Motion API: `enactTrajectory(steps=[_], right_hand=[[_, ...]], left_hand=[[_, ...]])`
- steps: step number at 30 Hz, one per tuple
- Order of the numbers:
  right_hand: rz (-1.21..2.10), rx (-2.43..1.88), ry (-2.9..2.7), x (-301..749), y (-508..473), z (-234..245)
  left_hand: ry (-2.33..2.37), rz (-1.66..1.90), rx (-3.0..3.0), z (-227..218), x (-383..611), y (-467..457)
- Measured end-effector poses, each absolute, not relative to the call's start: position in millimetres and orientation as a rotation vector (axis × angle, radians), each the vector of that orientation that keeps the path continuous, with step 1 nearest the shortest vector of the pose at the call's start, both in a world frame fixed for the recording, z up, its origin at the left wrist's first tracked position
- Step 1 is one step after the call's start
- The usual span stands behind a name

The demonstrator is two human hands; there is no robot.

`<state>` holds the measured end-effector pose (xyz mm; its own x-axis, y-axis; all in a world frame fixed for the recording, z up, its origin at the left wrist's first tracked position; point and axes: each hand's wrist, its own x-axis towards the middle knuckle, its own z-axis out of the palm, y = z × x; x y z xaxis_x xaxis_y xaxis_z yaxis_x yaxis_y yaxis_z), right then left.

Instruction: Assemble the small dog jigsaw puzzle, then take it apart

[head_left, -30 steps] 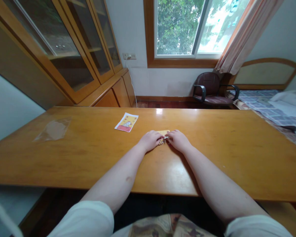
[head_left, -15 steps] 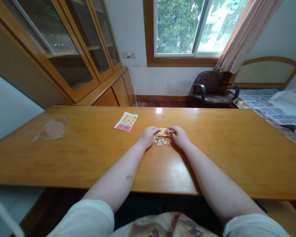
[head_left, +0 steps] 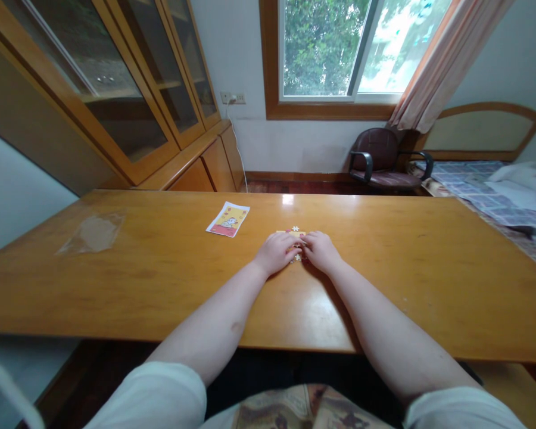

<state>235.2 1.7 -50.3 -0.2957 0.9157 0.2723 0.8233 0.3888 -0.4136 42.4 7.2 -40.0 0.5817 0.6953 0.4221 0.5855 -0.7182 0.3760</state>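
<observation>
Close together on the table, my two hands cover most of a small group of jigsaw puzzle pieces [head_left: 298, 257]. My left hand [head_left: 277, 251] lies curved over them, its thumb apart from the fingers and pieces showing in the gap. Its fingertips nearly meet those of my right hand [head_left: 321, 250], which is pinched at a small pale puzzle piece. Just beyond the fingers, a yellow strip of joined puzzle [head_left: 297, 233] shows in part. A single loose piece [head_left: 295, 229] lies at its far edge. How many pieces are under the hands is hidden.
A picture card [head_left: 228, 219], yellow and pink with a white animal, lies to the left on the wooden table [head_left: 196, 292]. Farther left is a clear plastic bag [head_left: 92, 233]. Beyond the table stand a glass-door cabinet [head_left: 178, 125] and a dark chair [head_left: 377, 158].
My hands have drawn together, the left moving right and slightly nearer me. They now cover most of the pieces, and a loose piece shows beyond the joined strip.
</observation>
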Motion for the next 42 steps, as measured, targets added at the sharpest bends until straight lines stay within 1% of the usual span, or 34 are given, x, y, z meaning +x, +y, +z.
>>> enactTrajectory(steps=[5, 12, 17, 23, 27, 30, 33, 38, 42], right_hand=[[0.328, -1.374, -2.259, 233.1, -0.7, -48.1], [0.333, -1.406, -2.24, 235.1, -0.2, -46.8], [0.339, -1.355, -2.271, 235.6, 0.0, -45.0], [0.354, -1.412, -2.092, 237.7, 2.2, -46.0], [0.391, -1.551, -1.848, 240.0, 4.1, -46.8], [0.462, -1.608, -1.747, 244.1, 5.8, -48.8], [0.514, -1.555, -1.775, 247.0, 6.0, -50.5], [0.486, -1.412, -2.038, 241.3, 0.5, -49.4], [0.537, -1.413, -1.989, 235.5, -3.8, -49.6]], left_hand=[[1.11, 0.842, 2.566, -42.4, 45.4, 8.1], [1.108, 0.761, 2.462, -41.8, 44.6, 10.5], [1.176, 0.813, 2.421, -45.1, 43.6, 14.2], [1.222, 0.879, 2.411, -43.3, 43.9, 13.8], [1.193, 0.859, 2.439, -42.3, 42.0, 14.0], [1.308, 0.806, 2.444, -41.5, 38.2, 15.8], [1.395, 0.782, 2.435, -39.7, 36.1, 16.1], [1.073, 0.839, 2.495, -37.6, 40.4, 11.0], [1.093, 0.803, 2.46, -38.8, 43.7, 9.8]])
